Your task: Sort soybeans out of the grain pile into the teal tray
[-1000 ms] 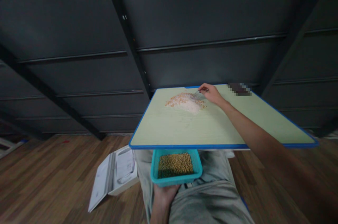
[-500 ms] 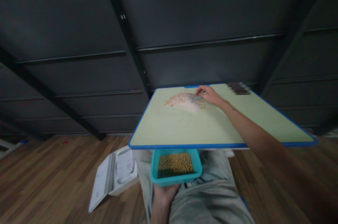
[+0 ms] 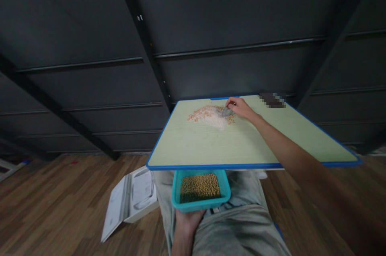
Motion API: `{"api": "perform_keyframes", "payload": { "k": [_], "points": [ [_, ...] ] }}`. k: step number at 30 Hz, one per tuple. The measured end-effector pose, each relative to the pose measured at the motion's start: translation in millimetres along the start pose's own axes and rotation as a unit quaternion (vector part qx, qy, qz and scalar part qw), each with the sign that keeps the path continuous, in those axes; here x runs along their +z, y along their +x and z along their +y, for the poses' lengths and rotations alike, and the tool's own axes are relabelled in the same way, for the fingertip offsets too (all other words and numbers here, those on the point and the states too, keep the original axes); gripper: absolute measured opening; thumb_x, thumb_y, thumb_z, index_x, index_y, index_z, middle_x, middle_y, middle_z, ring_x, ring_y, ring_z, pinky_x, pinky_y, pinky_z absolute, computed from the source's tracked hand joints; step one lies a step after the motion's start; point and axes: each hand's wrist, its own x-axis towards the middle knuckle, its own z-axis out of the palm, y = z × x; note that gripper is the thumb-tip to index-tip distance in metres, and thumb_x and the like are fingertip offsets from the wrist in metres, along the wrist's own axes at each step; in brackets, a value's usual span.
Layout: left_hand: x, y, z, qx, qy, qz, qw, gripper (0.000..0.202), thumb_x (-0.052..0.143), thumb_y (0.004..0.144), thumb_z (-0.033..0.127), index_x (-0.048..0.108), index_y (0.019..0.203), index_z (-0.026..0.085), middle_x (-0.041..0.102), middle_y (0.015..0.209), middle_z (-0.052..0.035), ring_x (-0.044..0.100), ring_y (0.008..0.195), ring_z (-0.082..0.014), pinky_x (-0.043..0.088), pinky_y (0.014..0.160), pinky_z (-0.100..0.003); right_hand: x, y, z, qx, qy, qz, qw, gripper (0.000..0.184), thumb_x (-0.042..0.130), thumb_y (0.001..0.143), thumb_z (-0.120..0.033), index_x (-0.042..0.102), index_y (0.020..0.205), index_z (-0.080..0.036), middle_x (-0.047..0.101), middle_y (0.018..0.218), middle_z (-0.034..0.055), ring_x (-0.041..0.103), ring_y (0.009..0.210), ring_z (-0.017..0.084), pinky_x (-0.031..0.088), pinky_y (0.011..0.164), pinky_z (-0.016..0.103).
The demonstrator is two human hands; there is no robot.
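Observation:
On the pale green tabletop [image 3: 193,145] lies a loose heap of white grains [image 3: 215,119], like rice, with tan beans [image 3: 200,112] mixed in along its far and left sides. My right hand [image 3: 238,107] is at the heap's right edge, fingers pinched on a small grey scoop-like tool [image 3: 226,112] whose exact kind I cannot make out. Its lower end touches the grains. In my lap a teal plastic basket [image 3: 200,206] holds many round tan beans [image 3: 200,187]. My left hand [image 3: 189,220] supports it from below at the near side, with the fingers hidden under it.
The table has a raised blue edge [image 3: 211,166]. A dark pixelated object [image 3: 273,100] lies at its far right. To the left, an open white box [image 3: 132,199] rests on the wooden floor [image 3: 78,191]. A dark panelled wall [image 3: 235,73] rises behind the table.
My right hand has shifted slightly to the right with the grey tool, which now stands steeper at the heap's edge. The left hand and basket have not visibly moved.

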Motion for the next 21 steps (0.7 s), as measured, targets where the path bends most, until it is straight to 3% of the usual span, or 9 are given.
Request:
{"api": "perform_keyframes", "payload": {
  "k": [6,14,18,21],
  "points": [
    [-4.4,0.9,0.9,-0.001,-0.013,-0.009,1.000,0.044,0.043,0.100,0.030,0.073,0.132,0.035,0.078,0.132,-0.0072,0.072,0.123,-0.0325,0.040,0.120,-0.061,-1.8,-0.8,1.0,-0.018,-0.015,-0.002,1.000,0.018,0.054,0.085,-0.012,0.069,0.080,-0.020,0.074,0.083,0.0062,0.069,0.083,0.023,0.053,0.084,0.036],
    [-5.0,1.9,3.0,-0.030,-0.023,-0.029,0.999,0.043,0.042,0.100,0.036,0.080,0.121,0.032,0.080,0.127,-0.0069,0.069,0.127,-0.0337,0.041,0.120,-0.062,-2.5,-0.7,0.7,-0.012,-0.034,-0.017,0.999,0.021,0.054,0.086,-0.009,0.071,0.080,-0.020,0.072,0.080,0.0065,0.071,0.085,0.024,0.052,0.085,0.036],
    [-2.5,1.1,1.6,-0.020,-0.001,-0.056,0.998,0.043,0.043,0.100,0.035,0.078,0.125,0.030,0.079,0.131,-0.0099,0.069,0.128,-0.0335,0.038,0.121,-0.062,-3.8,1.2,0.3,-0.019,-0.034,0.014,0.999,0.019,0.055,0.086,-0.011,0.071,0.083,-0.020,0.073,0.082,0.0057,0.069,0.083,0.023,0.052,0.083,0.036],
    [-7.8,1.2,0.9,-0.006,-0.013,-0.063,0.998,0.045,0.041,0.101,0.033,0.072,0.134,0.035,0.076,0.137,-0.0068,0.068,0.129,-0.0311,0.037,0.123,-0.060,-10.9,-0.2,2.6,-0.037,-0.015,0.044,0.998,0.019,0.057,0.086,-0.015,0.074,0.090,-0.020,0.076,0.089,0.0057,0.068,0.085,0.022,0.052,0.083,0.036]
  ]
}}
